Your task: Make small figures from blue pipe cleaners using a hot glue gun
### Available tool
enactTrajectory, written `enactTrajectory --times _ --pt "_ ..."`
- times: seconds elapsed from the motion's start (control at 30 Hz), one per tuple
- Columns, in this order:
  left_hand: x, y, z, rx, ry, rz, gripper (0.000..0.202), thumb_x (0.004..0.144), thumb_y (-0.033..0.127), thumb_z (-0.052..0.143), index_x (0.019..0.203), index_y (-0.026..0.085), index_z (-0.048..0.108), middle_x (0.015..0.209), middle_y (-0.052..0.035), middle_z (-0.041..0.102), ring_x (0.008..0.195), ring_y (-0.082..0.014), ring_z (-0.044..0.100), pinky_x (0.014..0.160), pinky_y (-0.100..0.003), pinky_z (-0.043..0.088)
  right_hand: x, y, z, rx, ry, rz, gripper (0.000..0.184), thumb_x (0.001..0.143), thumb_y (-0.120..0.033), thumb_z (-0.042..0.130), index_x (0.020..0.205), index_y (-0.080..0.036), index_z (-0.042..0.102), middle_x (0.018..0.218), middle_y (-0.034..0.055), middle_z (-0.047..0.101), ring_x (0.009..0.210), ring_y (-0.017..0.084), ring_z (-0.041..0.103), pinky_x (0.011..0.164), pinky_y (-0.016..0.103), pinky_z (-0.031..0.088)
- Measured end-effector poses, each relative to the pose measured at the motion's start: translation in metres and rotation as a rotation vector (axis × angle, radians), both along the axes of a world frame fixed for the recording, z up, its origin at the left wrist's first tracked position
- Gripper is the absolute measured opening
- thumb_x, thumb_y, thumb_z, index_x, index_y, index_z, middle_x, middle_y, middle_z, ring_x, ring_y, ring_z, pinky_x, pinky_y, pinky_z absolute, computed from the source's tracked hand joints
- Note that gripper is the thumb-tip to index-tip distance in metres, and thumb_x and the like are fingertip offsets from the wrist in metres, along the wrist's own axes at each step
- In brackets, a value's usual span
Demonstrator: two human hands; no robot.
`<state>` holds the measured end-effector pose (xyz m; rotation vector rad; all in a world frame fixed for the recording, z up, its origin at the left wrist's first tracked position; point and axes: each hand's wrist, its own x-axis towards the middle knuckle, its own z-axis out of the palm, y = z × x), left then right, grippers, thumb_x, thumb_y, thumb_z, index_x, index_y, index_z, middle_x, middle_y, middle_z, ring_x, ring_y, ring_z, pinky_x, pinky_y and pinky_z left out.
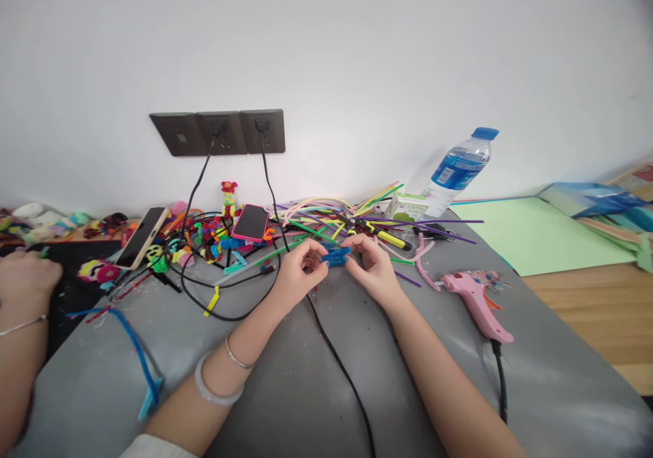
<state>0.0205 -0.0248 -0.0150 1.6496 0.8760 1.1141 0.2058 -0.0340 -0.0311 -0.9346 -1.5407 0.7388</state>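
Observation:
A small bundle of blue pipe cleaner (336, 256) is held up between my two hands above the grey table (296, 376). My left hand (305, 267) pinches its left end between thumb and fingers. On the right end, my right hand (371, 267) does the same. The fingertips partly cover the bundle, so its exact shape is hard to make out. Just beyond my hands lies a loose pile of coloured pipe cleaners (321, 207), with yellow-handled pliers (388, 237) among them.
A pink glue gun (477, 301) rests at the right, and a water bottle (459, 169) leans by the wall. Phones (249, 222), small figures (229, 198) and black cables (337, 356) spread leftward. A bent blue pipe cleaner (135, 342) lies front left. Another person's hand (28, 277) is far left.

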Motion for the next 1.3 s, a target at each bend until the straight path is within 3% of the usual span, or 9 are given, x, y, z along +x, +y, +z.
enactTrajectory --times 0.3,0.93,1.13,1.3 --pt "0.0015 -0.0028 0.0051 0.015 0.032 0.027 0.012 0.076 0.021 0.061 0.087 0.02 0.056 0.076 0.0007 0.058 0.065 -0.0109 0.056 0.062 -0.022 0.048 0.0004 -0.0001 0.0007 -0.006 0.005 -0.007 0.016 0.087 -0.034 0.065 0.099 -0.024 0.062 0.09 0.0046 0.063 0.079 0.019 0.058 0.075 0.034 0.051" --pt "0.0004 -0.0017 0.0008 0.248 0.142 0.028 0.012 0.077 0.013 0.057 0.087 0.02 0.056 0.084 -0.0017 0.06 0.065 -0.0116 0.057 0.063 -0.024 0.049 0.0006 -0.0014 0.0002 -0.011 0.004 0.007 0.01 0.088 -0.028 0.063 0.098 -0.024 0.062 0.088 0.0028 0.06 0.077 0.018 0.056 0.076 0.033 0.049" --pt "0.0013 -0.002 0.0035 0.203 0.105 0.032 0.012 0.076 0.014 0.057 0.086 0.02 0.056 0.084 -0.0021 0.061 0.065 -0.0113 0.057 0.062 -0.023 0.049 0.0003 0.0005 0.0 0.026 0.035 0.033 0.023 0.089 -0.029 0.063 0.112 -0.025 0.058 0.091 0.0033 0.062 0.076 0.017 0.057 0.071 0.032 0.049" --pt "0.0011 -0.0032 0.0058 0.134 0.096 0.022 0.013 0.076 0.016 0.057 0.088 0.019 0.056 0.084 -0.0022 0.061 0.067 -0.0114 0.057 0.062 -0.022 0.049 0.0008 0.0013 -0.0003 0.105 -0.005 -0.006 0.013 0.088 -0.023 0.061 0.101 -0.024 0.061 0.09 0.0029 0.061 0.074 0.016 0.056 0.071 0.031 0.049"
